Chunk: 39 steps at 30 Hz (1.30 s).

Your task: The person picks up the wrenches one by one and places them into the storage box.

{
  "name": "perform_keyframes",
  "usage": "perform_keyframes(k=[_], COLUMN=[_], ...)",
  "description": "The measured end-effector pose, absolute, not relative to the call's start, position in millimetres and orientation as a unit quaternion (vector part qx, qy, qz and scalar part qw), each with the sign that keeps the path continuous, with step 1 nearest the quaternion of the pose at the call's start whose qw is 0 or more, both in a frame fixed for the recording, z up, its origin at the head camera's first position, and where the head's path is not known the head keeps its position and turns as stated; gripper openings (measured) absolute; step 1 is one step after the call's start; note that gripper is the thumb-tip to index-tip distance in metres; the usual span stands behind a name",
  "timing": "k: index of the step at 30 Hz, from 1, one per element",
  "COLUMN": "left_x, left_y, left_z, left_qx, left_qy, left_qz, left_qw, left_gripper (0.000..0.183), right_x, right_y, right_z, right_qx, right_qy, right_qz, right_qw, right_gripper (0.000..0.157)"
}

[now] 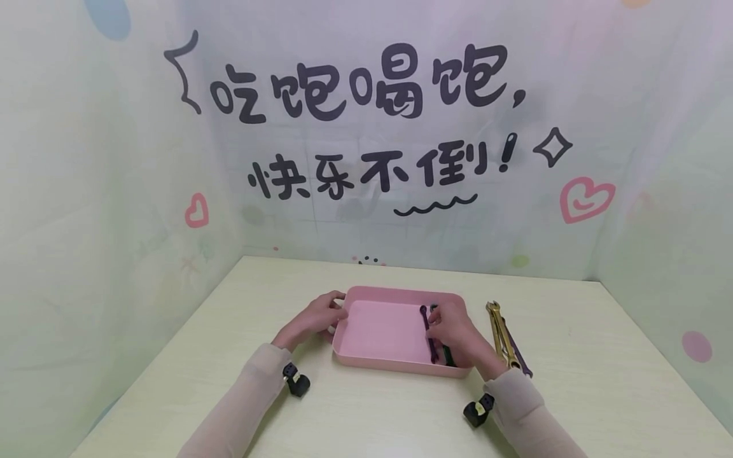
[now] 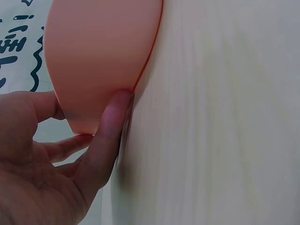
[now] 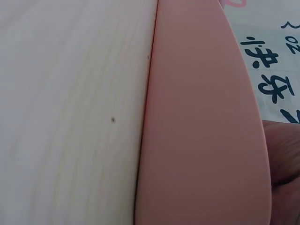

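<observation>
A shallow pink tray (image 1: 378,364) lies on the table, turned slightly. My left hand (image 1: 317,318) grips its left end; in the left wrist view the thumb presses the outer wall near the bottom edge, while fingers reach around the far side. Over the tray's right part, my right hand (image 1: 455,331) is lowered with bent fingers. A dark purple wrench (image 1: 432,348) lies lengthwise at its fingertips, and a green wrench (image 1: 449,357) is partly covered by the hand. Whether the fingers pinch either wrench is hidden. The right wrist view shows mostly the tray's outer wall (image 3: 201,117).
Right of the tray, gold wrenches (image 1: 499,334) and a purple wrench (image 1: 520,353) lie bunched on the pale table (image 1: 601,381), partly behind the right wrist. A printed cloth (image 1: 366,146) hangs behind the table and along its sides.
</observation>
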<state>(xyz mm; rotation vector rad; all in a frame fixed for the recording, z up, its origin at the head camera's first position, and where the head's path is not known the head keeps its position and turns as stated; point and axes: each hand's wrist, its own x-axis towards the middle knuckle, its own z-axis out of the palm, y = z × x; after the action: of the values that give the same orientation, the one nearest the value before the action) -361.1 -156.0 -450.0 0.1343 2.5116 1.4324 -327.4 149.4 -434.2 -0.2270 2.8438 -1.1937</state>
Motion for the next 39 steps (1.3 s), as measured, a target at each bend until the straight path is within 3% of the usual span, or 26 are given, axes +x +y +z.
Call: perform_keyframes(k=[5,13,27,39], left_x=[-361.0,-360.5,-360.3,-360.9], left_y=[-156.2,-156.5,-155.0,-155.5], left_z=[-450.0,-449.7,-449.3,-450.0], left_qx=[0.045,0.044,0.041,0.044], left_qy=[0.862,0.864,0.863,0.864], left_qz=[0.49,0.487,0.488,0.487], left_qw=[0.123,0.122,0.122,0.12], left_gripper=[0.056,0.056,0.056,0.056], right_x=[-325.1,-326.6,-332.7,-338.6], right_y=[149.9,161.8,215.4,256.9], right_z=[-431.0,-413.8,-387.3,-388.9], right_qx=[-0.079,-0.077,-0.052,-0.033], right_qy=[0.924,0.911,0.916,0.931], right_qz=[-0.374,-0.403,-0.398,-0.36], right_qw=[0.017,0.032,0.023,0.037], right_gripper=[0.012,0.022,0.032,0.03])
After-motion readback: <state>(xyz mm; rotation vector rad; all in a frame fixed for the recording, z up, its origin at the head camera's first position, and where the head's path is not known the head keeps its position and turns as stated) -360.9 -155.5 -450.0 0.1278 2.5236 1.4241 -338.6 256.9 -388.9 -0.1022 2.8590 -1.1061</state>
